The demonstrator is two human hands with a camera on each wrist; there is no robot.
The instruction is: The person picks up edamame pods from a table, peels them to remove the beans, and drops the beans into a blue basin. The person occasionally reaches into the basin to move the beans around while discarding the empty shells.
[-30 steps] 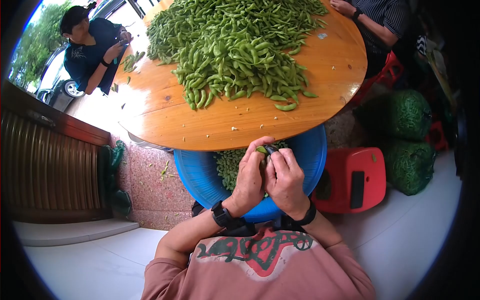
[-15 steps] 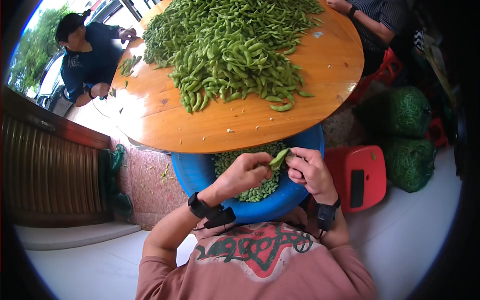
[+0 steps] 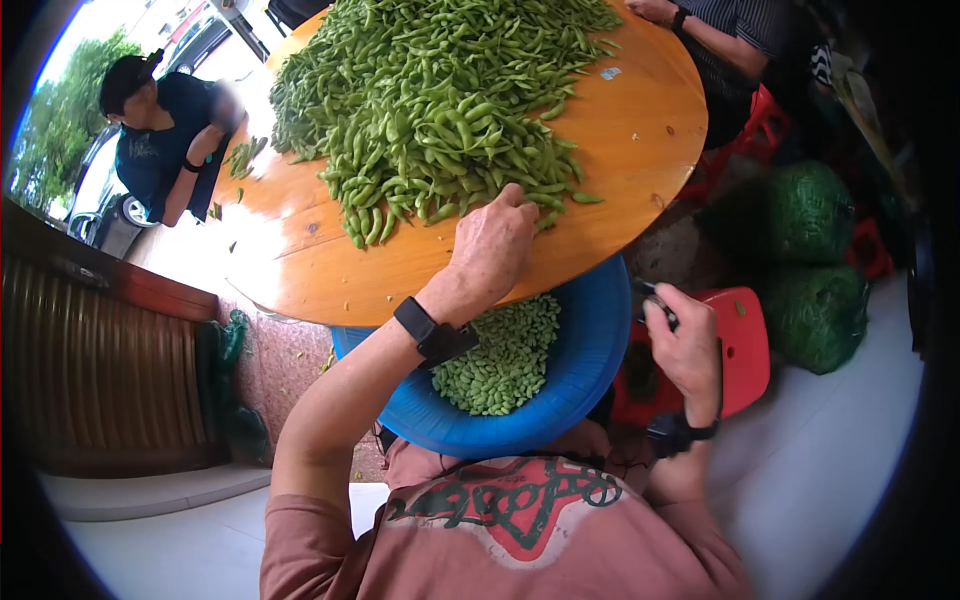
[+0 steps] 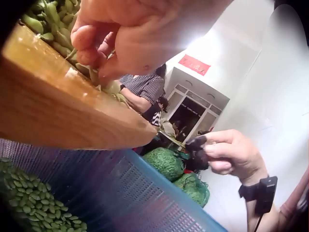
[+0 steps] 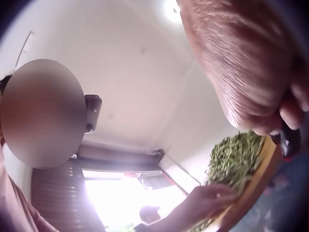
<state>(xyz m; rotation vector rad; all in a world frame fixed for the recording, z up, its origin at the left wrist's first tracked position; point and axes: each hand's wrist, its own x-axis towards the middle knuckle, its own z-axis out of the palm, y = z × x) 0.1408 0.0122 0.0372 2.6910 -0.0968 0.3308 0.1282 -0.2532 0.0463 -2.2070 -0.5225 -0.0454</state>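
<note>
A big heap of green soybean pods (image 3: pixel 430 110) covers much of the round wooden table (image 3: pixel 600 200). At its near edge my left hand (image 3: pixel 490 245) reaches over the table rim, and its curled fingers and thumb pinch a pod (image 4: pixel 91 72), mostly hidden by the hand. My right hand (image 3: pixel 687 345) is held out to the right of the blue basket (image 3: pixel 590 340). Its thumb and fingers grip a small black object (image 5: pixel 290 140), glossy with a bit of red at the tip; its kind does not show. Shelled green beans (image 3: pixel 495 365) lie in the basket, below the table edge.
A red stool (image 3: pixel 740 350) stands to the right, behind my right hand. Beyond it are two full green mesh bags (image 3: pixel 818 315). One person (image 3: pixel 160 130) sits at the table's left, another in a striped top (image 3: pixel 735 30) at the right. A few loose pods (image 3: pixel 245 157) lie at the left rim.
Both hands were together over the basket, working on a pod. They have parted: the left has moved forward to the pod heap, the right has drawn away to the right with the black object.
</note>
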